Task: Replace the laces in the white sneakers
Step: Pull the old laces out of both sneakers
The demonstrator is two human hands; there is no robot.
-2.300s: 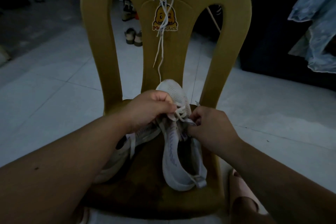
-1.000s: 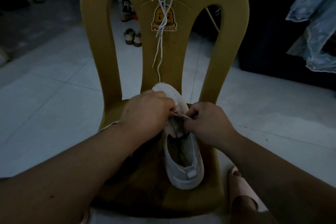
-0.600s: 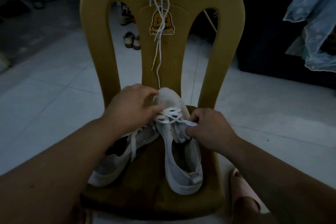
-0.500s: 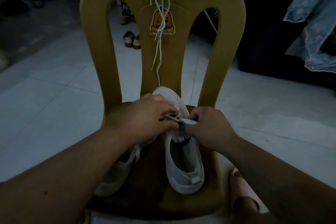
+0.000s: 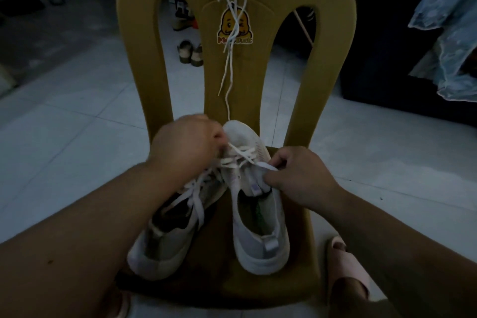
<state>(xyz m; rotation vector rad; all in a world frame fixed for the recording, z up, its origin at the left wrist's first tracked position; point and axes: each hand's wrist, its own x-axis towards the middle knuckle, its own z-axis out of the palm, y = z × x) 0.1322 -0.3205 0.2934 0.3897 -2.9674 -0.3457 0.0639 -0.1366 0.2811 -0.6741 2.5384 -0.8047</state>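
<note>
Two white knit sneakers fill most of the seat of a moulded yellow plastic chair (image 5: 333,59). The upright sneaker (image 5: 258,235) has its heel near the front edge and its toe at the backrest. The second sneaker (image 5: 165,242) leans against it. The left hand (image 5: 185,142) pinches the flat white lace (image 5: 241,157). The right hand (image 5: 296,175) pinches the tongue (image 5: 267,166). Spare laces (image 5: 229,64) dangle down the backrest. Smooth tiled floor (image 5: 77,137) lies open on both sides.

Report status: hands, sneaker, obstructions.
Left hand pinches white flat lace near toe. Right hand pinches white mesh sneaker by its tongue. Second sneaker beside it on yellow plastic chair.
</note>
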